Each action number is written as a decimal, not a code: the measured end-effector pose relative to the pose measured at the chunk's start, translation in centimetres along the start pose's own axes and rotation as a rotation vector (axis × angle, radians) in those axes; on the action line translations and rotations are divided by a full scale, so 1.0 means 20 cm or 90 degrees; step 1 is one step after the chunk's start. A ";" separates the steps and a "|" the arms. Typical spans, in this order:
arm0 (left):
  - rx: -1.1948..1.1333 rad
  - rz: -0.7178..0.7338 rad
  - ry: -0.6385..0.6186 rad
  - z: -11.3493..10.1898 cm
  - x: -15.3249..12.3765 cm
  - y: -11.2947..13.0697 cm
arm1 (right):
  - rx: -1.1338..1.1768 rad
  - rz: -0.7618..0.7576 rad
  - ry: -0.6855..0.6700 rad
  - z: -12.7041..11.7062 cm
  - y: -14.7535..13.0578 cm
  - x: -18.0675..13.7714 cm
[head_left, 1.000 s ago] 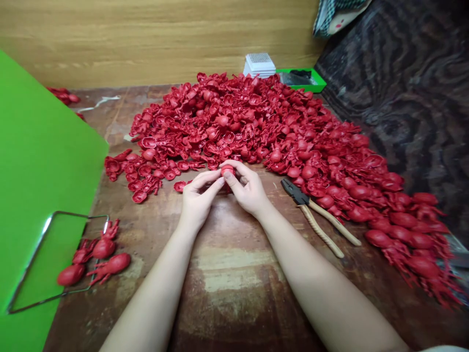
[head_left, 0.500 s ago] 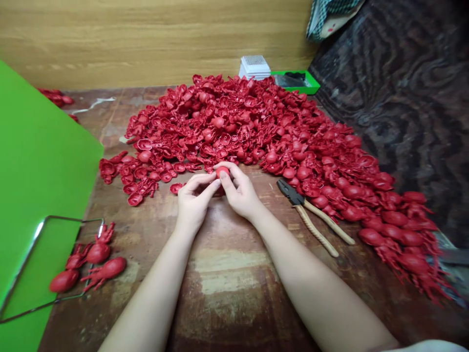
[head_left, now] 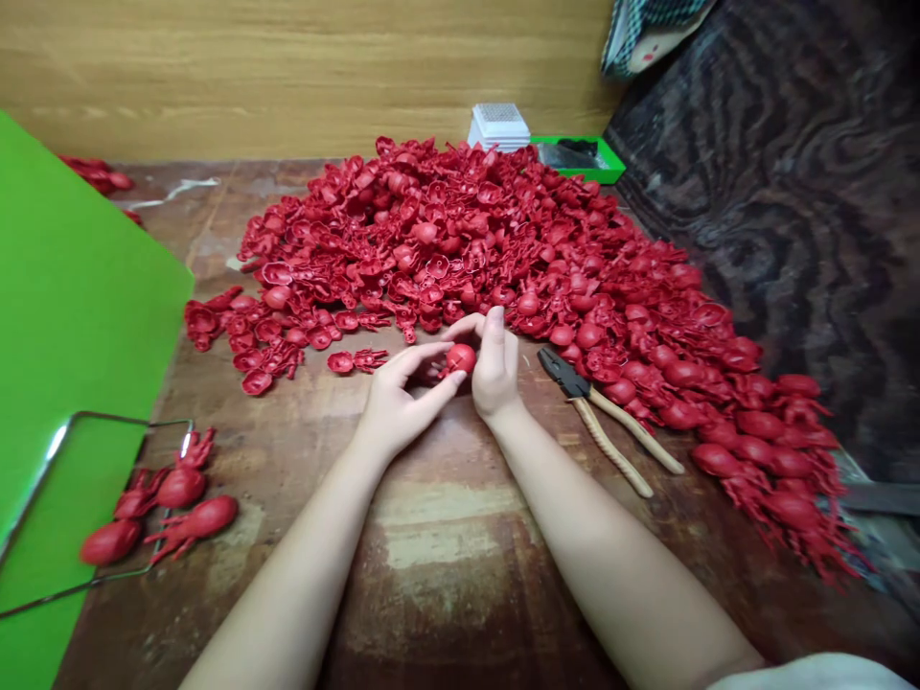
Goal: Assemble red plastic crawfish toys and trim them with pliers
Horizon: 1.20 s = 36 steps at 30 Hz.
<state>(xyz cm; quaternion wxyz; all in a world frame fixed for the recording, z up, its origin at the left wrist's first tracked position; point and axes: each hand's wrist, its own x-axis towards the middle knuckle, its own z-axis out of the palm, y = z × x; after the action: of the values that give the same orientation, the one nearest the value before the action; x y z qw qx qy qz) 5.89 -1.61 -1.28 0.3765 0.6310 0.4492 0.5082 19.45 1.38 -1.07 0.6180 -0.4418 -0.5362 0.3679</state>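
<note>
The left hand grips a small, round-bodied red plastic figure between its thumb and fingers, above the middle of the worn brown wooden tabletop. The right hand stands just beside that figure, loosely cupped and unclosed, its thumb pointing up and its fingers curving around the far side; whether its palm touches the figure cannot be told. Just left of the left hand's fingers lies a flat red plastic piece with thin prongs. Beyond both hands spreads a large heap of glossy red plastic parts, many of them hollow half-shells, with finished-looking round bodies along its right end. Pliers with a black head and tan handles lie to the right of the right hand, beside the heap's near edge. At the left, a few red bulbous figures with thin limbs lie on and around a bent metal wire frame, next to an upright bright green panel. Behind the heap sit a stack of white plastic blocks and a shallow green tray holding dark items.
</note>
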 end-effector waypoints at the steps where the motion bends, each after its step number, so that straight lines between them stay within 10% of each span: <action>1: 0.008 0.013 -0.015 0.00 0.00 0.00 | -0.016 -0.003 0.022 0.00 0.00 0.00; 20: 0.391 0.204 -0.125 0.01 -0.01 0.02 | -0.054 0.023 0.073 -0.03 0.00 0.04; 36: 0.268 0.255 -0.107 0.00 -0.01 0.01 | -0.067 0.052 0.124 0.00 -0.06 0.04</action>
<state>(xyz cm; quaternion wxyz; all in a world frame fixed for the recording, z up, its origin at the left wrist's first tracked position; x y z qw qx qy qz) 5.90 -1.87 -1.06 0.1655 0.8111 0.3789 0.4137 19.50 1.81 0.28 0.6276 -0.5285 -0.4741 0.3194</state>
